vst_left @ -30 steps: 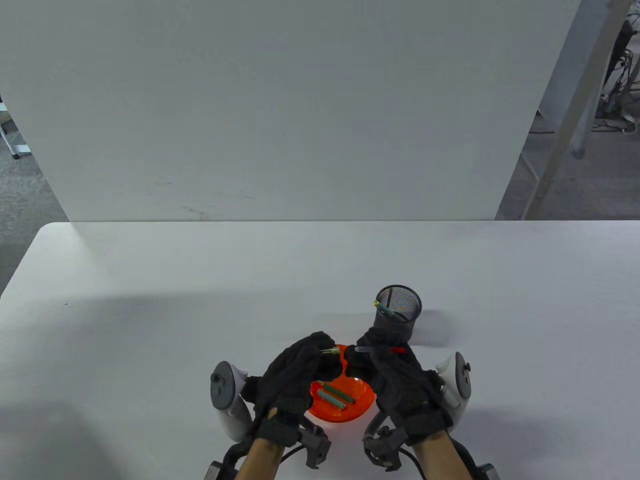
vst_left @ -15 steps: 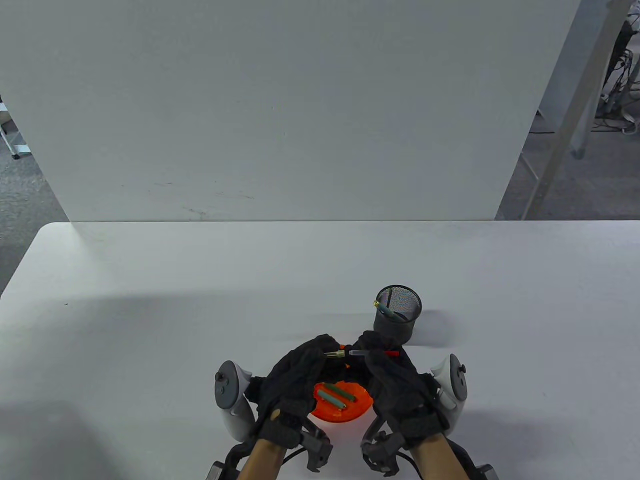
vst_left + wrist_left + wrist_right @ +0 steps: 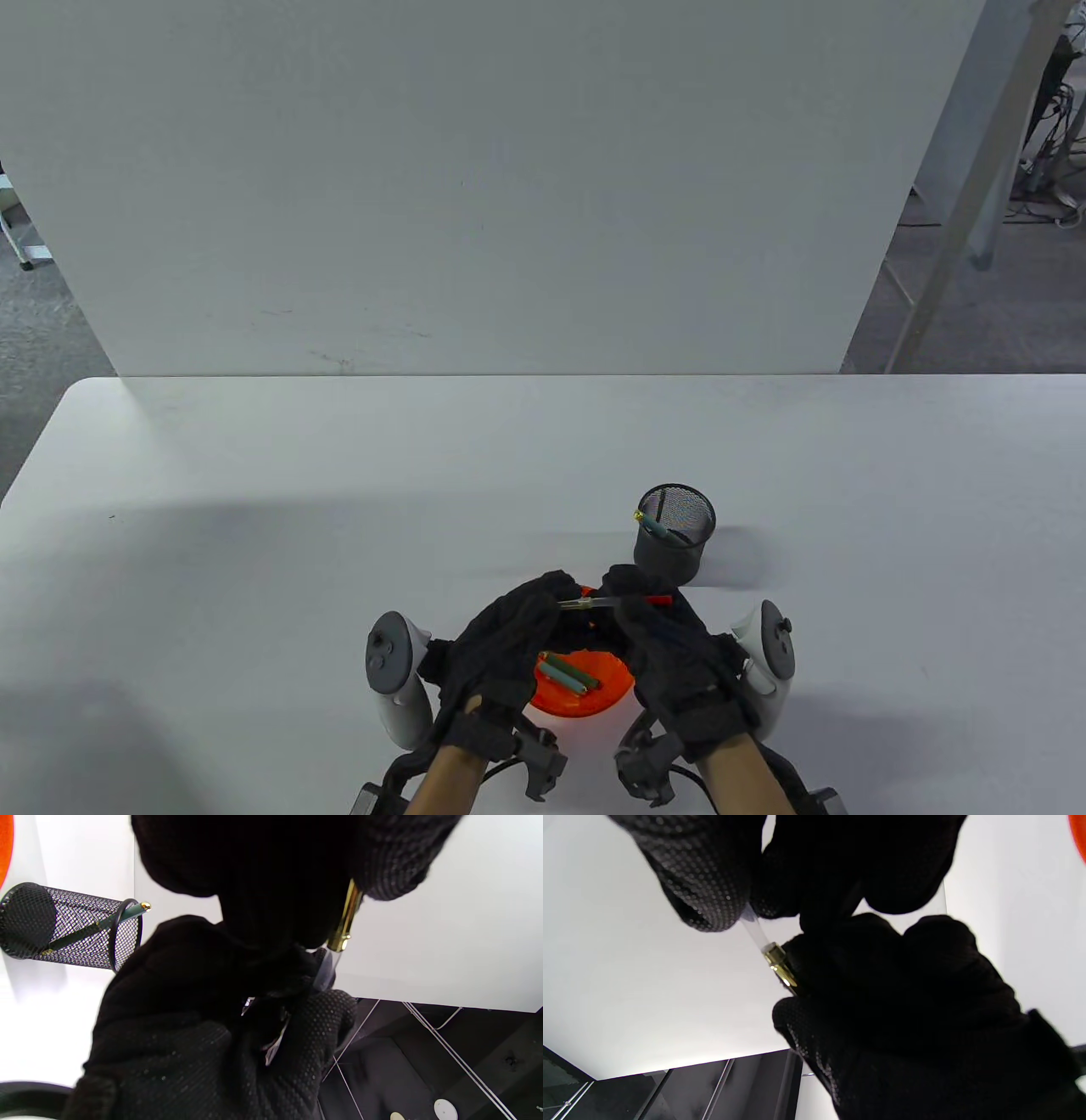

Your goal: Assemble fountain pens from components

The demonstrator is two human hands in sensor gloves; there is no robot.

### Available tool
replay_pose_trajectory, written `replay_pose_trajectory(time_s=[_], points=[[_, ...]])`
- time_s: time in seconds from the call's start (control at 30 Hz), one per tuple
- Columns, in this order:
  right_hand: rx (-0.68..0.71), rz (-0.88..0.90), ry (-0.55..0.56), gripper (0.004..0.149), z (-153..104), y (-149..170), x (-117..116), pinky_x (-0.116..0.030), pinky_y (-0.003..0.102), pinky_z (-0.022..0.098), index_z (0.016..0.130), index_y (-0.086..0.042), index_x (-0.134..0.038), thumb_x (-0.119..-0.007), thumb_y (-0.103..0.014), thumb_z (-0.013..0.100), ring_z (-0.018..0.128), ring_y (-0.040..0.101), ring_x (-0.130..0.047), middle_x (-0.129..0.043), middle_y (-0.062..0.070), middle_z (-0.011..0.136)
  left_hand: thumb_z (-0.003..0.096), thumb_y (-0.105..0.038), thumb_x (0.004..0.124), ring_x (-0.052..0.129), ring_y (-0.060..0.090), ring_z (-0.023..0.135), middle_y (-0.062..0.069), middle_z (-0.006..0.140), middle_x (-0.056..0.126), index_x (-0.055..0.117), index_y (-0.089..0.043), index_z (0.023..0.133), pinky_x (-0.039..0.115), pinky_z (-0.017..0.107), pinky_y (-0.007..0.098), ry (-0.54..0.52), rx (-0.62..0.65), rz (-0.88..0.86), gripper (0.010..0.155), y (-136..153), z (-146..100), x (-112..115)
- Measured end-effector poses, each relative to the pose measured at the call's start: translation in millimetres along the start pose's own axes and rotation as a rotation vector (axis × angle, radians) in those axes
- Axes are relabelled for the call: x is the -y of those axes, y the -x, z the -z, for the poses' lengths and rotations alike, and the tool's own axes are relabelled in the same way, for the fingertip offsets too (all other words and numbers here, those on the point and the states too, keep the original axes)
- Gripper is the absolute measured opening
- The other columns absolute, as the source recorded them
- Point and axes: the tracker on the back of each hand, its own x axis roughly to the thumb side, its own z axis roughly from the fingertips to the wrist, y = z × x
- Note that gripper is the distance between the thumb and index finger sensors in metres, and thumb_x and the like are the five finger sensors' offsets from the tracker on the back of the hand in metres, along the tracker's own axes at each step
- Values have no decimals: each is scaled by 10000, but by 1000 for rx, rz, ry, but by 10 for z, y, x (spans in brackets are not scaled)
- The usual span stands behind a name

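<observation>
Gold section [image 3: 570,604] meets clear converter [image 3: 604,602], axis left-right between hands.

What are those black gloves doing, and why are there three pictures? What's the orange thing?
Those are a person's two hands in black sensor gloves, each with a white tracker strapped on. One camera looks down at the white table; the other two sit on the wrists, so they see the fingers very close. The left hand pinches a gold metal pen piece. The right hand pinches a clear plastic ink tube with a red end. The two pieces meet end to end. Below lies an orange plastic bowl with green pen parts. Behind stands a black mesh pen cup holding a green pen.
</observation>
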Motion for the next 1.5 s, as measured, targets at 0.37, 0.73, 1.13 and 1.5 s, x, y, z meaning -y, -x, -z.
replay_pose_trajectory(time_s=[0.37,0.73,1.13,1.5], points=[[-1,-45,25,341,-26,-6,-26,-664,584,679,875,-326,-766,-831,-441,561,885,300,-759,-752,25,886,582,-476,779,1041,212,647,23,855,961,855,-262,936,834,538,456,14,18,29,421,-53,-6,64],[-10,-124,12,480,-10,31,-37,-656,596,684,1002,-267,-701,-789,-479,581,927,332,-703,-716,40,956,588,-474,775,1036,208,646,19,860,957,847,-255,942,831,540,452,10,0,17,422,-32,22,44],[-111,-1308,78,530,304,-4,-78,-792,516,589,1021,-179,-748,-764,-495,596,777,297,-899,-844,88,935,593,-484,760,1037,196,653,10,862,955,838,-263,947,834,542,445,-228,139,-26,425,-297,-26,-417],[-370,-2154,-292,479,740,624,-527,-647,630,675,980,-230,-797,-822,-450,555,836,315,-811,-840,56,926,591,-481,764,1039,204,647,16,858,959,842,-259,945,834,539,450,-214,172,-81,425,-355,-46,-411]])
